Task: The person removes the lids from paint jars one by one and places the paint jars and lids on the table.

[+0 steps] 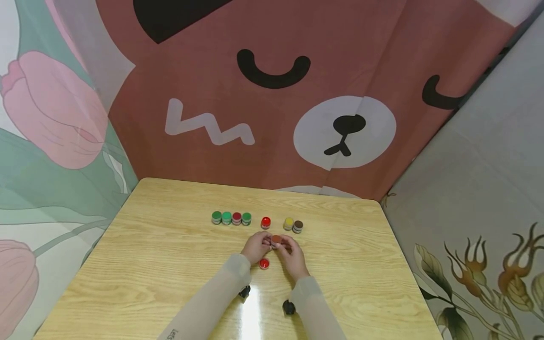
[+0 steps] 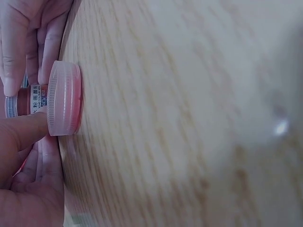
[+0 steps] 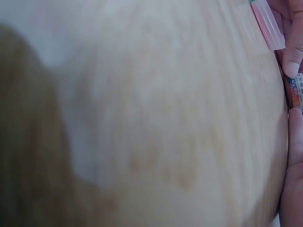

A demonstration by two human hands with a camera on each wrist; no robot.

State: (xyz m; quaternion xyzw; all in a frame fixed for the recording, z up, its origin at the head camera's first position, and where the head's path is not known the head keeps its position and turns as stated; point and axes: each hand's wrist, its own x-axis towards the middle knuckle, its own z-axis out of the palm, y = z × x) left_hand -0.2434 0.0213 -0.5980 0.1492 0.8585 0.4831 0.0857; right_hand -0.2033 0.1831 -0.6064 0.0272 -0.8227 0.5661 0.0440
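Note:
A small paint jar (image 1: 276,240) with an orange-brown top is between my two hands over the middle of the table. My left hand (image 1: 255,248) pinches it from the left, and my right hand (image 1: 293,257) pinches it from the right. Its printed label shows between the thumbs in the right wrist view, where the jar (image 3: 296,91) is cut off by the frame edge. Closer to me lies a round red piece (image 1: 264,263); the left wrist view shows it as a ribbed, translucent lid (image 2: 65,99) with red inside, near my left thumb.
Beyond my hands, several green and dark red jars (image 1: 231,218) stand in a row at left. A red jar (image 1: 265,223) stands alone, with a yellow jar (image 1: 288,224) and a brown jar (image 1: 298,226) to its right. Printed cloths hang around the wooden table (image 1: 170,264).

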